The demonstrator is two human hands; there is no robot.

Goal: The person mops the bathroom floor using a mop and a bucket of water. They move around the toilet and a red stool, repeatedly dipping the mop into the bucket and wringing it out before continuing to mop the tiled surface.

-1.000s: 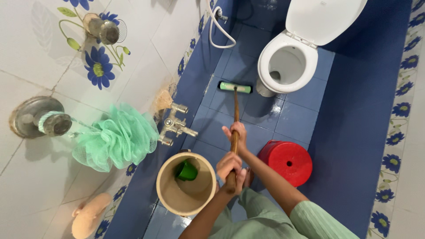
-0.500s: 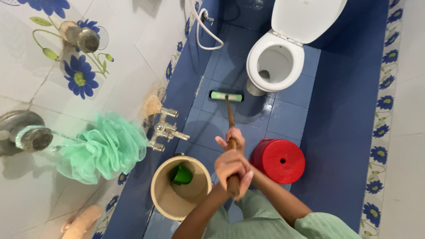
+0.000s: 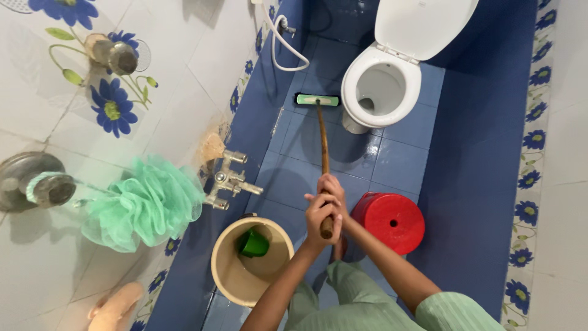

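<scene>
Far out to the left of the fingers, a green mesh bath sponge (image 3: 144,202) hangs on the white flowered wall tiles, with a metal tap (image 3: 228,181) between it and the grip. Just below and left of the fingers stands a beige bucket (image 3: 248,260) with a green mug (image 3: 253,243) inside, close enough that a wide elbow swing could knock it. The left hand (image 3: 320,216) wraps fully around the top end of the wooden handle (image 3: 323,144), fingers curled shut with the butt of the stick poking out beneath them; the right hand (image 3: 334,191) is closed on the same handle just ahead of it, touching the left. The green floor brush head (image 3: 317,100) lies well ahead of the fingers, flat on the wet blue floor tiles (image 3: 392,162) beside the base of the white toilet (image 3: 383,86), whose lid is up. Scrubbing well here seems to call for steady downward pressure through both fists, the head kept flat, and strokes staying clear of the toilet base. Just right of the fingers sits a red overturned stool (image 3: 389,222), another thing to steer the handle past.
</scene>
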